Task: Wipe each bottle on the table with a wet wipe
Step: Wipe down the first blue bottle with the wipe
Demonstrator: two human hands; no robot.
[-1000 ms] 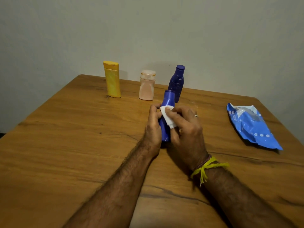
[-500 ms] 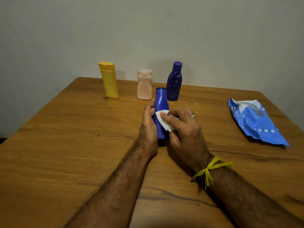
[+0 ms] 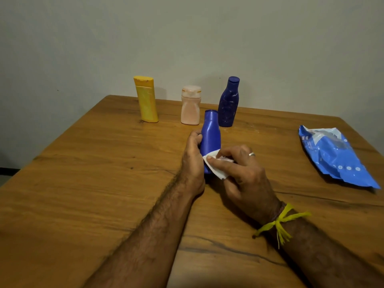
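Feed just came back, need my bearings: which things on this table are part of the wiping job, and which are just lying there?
Part of the job:
- blue bottle, held by the left hand
- wet wipe, pressed to it by the right hand
- yellow bottle
- peach bottle
- dark blue bottle
- wipes pack, the supply

Just there:
- wooden table
- yellow wrist thread
- ring

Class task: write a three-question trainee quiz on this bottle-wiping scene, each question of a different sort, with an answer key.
1. True or false: the left hand grips the blue bottle.
2. Which hand presses the wet wipe against it? A) left B) right hand
3. How many other bottles stand along the back of the table?

Key: 1 true. 2 B. 3 three: the yellow bottle, the peach bottle and the dark blue bottle.
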